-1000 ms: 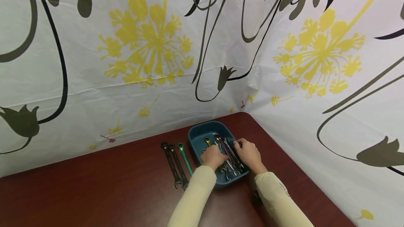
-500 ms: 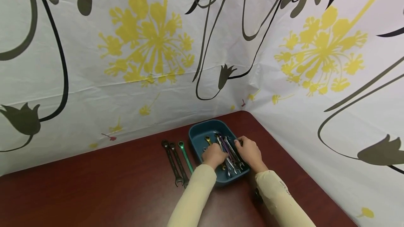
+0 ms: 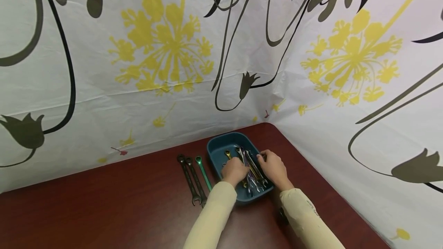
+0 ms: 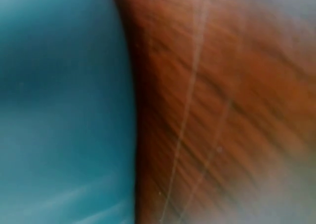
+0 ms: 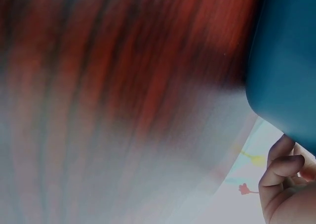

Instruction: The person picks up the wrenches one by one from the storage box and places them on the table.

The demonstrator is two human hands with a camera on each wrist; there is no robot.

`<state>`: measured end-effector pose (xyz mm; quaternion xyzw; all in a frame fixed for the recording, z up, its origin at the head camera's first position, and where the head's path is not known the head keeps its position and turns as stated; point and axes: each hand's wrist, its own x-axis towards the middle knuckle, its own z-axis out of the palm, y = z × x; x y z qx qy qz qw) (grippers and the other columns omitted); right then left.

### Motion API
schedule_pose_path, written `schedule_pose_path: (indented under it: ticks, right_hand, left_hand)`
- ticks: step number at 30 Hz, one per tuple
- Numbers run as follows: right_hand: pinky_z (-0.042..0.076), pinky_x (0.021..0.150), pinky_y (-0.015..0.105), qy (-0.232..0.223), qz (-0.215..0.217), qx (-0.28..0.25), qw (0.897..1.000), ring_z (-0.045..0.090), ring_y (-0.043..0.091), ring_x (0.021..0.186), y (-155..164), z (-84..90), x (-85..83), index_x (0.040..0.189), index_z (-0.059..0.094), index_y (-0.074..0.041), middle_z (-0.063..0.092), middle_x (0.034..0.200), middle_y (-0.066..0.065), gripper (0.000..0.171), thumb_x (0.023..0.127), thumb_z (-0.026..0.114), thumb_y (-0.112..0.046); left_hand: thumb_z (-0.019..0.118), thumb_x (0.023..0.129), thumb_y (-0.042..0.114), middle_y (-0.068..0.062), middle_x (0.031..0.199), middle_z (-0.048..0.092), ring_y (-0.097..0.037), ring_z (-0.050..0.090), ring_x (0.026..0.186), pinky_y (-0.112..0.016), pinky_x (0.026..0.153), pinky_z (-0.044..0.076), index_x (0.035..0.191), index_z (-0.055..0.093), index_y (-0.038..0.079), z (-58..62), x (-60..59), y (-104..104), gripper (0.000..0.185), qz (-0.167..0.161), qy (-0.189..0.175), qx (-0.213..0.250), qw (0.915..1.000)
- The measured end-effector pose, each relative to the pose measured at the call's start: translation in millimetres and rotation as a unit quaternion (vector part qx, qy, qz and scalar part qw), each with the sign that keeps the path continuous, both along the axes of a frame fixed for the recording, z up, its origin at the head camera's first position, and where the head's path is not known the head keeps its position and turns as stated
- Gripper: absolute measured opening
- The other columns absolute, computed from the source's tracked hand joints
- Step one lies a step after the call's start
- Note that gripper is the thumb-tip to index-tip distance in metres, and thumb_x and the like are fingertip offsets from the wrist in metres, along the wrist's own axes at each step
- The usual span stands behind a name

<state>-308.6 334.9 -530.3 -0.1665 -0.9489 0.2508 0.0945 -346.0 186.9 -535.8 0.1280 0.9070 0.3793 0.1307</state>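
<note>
A blue tray [image 3: 221, 144] stands on the dark red table [image 3: 121, 199] near the far corner, with several metal wrenches [image 3: 254, 172] lying lengthwise in it. My left hand [image 3: 234, 171] reaches into the tray's middle, its fingers curled down on a wrench in the pile. My right hand [image 3: 273, 167] sits at the tray's right rim, thumb and fingers pinching a dark wrench end. The left wrist view is a blur of the tray's wall [image 4: 59, 110] and the table [image 4: 222, 110]. Curled fingers [image 5: 281, 174] show beside the tray [image 5: 286, 61] in the right wrist view.
Left of the tray, three wrenches lie side by side on the table: two dark ones [image 3: 190, 180] and a green one [image 3: 203, 173]. A flower-printed curtain [image 3: 166, 49] walls the table at the back and on the right.
The wrenches in the tray have shifted slightly and lie closer together between my hands. Both hands stay over the tray; the wrenches on the table have not moved.
</note>
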Motion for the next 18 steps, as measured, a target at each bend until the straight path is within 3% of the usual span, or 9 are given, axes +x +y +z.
schedule_pose_path:
  ticks: [7,11,14,18]
  right_hand:
    - [0.052,0.070,0.042,-0.002,-0.002,-0.005,1.000,0.066,0.023,0.086,-0.5,0.4,-0.8,0.127,0.055,-0.006,0.067,0.112,0.012,0.040,0.098,0.053,-0.034]
    - [0.052,0.071,0.043,-0.005,-0.002,0.002,1.000,0.066,0.023,0.085,-0.7,0.5,-0.9,0.124,0.058,-0.006,0.068,0.110,0.012,0.038,0.098,0.051,-0.034]
    - [0.051,0.070,0.043,-0.009,-0.001,0.008,1.000,0.065,0.022,0.082,-1.2,0.5,-0.5,0.122,0.059,-0.006,0.069,0.106,0.011,0.037,0.099,0.051,-0.033]
    - [0.050,0.066,0.040,-0.015,0.002,0.013,1.000,0.062,0.019,0.076,-2.4,0.4,-0.3,0.121,0.059,-0.006,0.069,0.102,0.011,0.036,0.100,0.050,-0.032]
  left_hand:
    - [0.067,0.087,0.028,0.005,0.043,0.038,-0.014,0.042,0.042,-0.031,0.043,0.029,0.045,0.041,0.018,0.4,-0.3,-0.1,0.050,-0.003,0.011,0.031,0.9994]
    - [0.065,0.088,0.027,0.006,0.044,0.035,-0.013,0.040,0.042,-0.030,0.049,0.032,0.048,0.039,0.020,0.1,-1.8,0.4,0.049,-0.003,0.016,0.048,0.9987]
    - [0.064,0.090,0.027,0.005,0.050,0.039,-0.013,0.042,0.046,-0.031,0.053,0.034,0.054,0.045,0.019,0.7,-2.0,0.5,0.041,0.002,0.013,0.070,0.9975]
    - [0.065,0.090,0.028,0.005,0.065,0.055,-0.012,0.048,0.053,-0.029,0.052,0.037,0.071,0.062,0.017,1.4,-1.9,0.4,0.022,0.026,0.010,0.121,0.9923]
